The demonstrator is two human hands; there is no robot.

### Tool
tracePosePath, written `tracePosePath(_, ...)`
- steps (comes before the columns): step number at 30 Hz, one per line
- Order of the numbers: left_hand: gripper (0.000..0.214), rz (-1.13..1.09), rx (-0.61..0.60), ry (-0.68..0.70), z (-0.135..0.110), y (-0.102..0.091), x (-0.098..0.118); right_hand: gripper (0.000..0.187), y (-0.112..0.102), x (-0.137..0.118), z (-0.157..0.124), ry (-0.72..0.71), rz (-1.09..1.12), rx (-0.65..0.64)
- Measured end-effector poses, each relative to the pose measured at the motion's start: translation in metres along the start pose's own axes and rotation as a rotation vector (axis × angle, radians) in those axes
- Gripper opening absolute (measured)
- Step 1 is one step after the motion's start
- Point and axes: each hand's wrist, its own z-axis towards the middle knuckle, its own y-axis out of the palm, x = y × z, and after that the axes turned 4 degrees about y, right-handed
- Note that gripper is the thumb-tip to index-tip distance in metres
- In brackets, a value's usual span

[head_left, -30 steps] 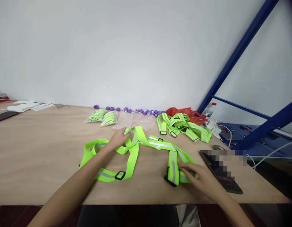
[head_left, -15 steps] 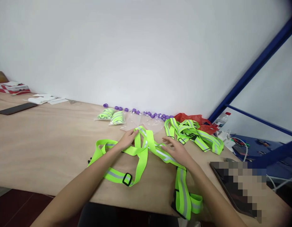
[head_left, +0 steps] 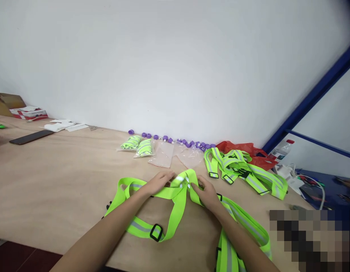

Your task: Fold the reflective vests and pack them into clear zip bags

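Neon-green reflective straps with grey stripes and black buckles, seemingly one reflective vest [head_left: 179,211], lie spread on the table at the near middle. My left hand [head_left: 160,183] is closed on the strap left of where the bands cross. On the right of that crossing, my right hand [head_left: 206,192] pinches the same webbing between thumb and fingers. A slider buckle [head_left: 156,232] lies on the lower left loop. Under my right forearm more strap trails to the table's near edge, partly hidden.
Two bagged vests [head_left: 144,147] and clear plastic bags [head_left: 161,154] lie behind my hands, before purple caps [head_left: 188,144]. Another reflective vest [head_left: 240,166] is heaped at right beside a red bag [head_left: 248,153] and a bottle [head_left: 282,150]. A dark bar [head_left: 31,137] lies far left.
My right hand has moved in and closed on the strap by the crossing. My left hand has shifted slightly along the webbing. The right-hand straps have slid, and the view has shifted a little.
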Motion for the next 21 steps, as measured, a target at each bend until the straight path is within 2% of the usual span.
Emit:
tracePosePath(3,0.07,0.007,-0.104,-0.009,-0.002,0.005,0.005,0.028,-0.001,0.004,-0.001,-0.006,0.056,0.074)
tracePosePath(9,0.032,0.103,-0.258,0.072,-0.005,0.011,0.017,0.027,-0.001,0.003,-0.002,0.002,0.157,0.202)
tracePosePath(13,0.043,0.227,-0.341,0.153,-0.006,0.011,0.018,0.036,-0.004,-0.001,0.0,0.043,0.236,0.243)
tracePosePath(17,0.048,0.359,-0.307,0.089,-0.008,0.013,0.015,0.045,-0.008,-0.003,0.001,0.118,0.319,0.25)
tracePosePath(21,0.048,0.371,-0.226,0.051,-0.009,0.014,0.012,0.048,-0.012,-0.002,0.001,0.191,0.374,0.257)
